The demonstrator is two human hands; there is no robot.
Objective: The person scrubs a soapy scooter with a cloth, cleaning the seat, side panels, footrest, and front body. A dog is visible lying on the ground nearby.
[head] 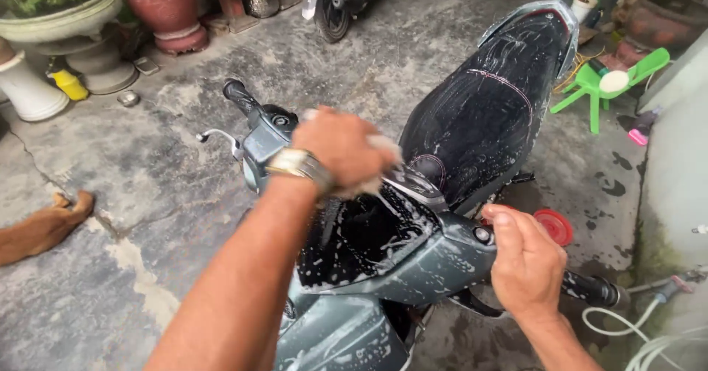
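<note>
I see my left hand (341,150) pressed over the middle of a soapy grey scooter (383,268), my right hand (527,264) closed on the bar by the right grip (594,290). Between my two forearms the sudsy black dash panel (361,238) lies open to reach. Ahead, the wet black seat (487,98) has nothing standing over it. To my left, bare concrete gives wide passage as far as a dog (40,227) lying near the edge and planters (63,24) beyond. To my right room is tighter: a red lid (554,226), a green plastic chair (608,83), coiled hose (649,341) and a wall (678,157) crowd the ground.
</note>
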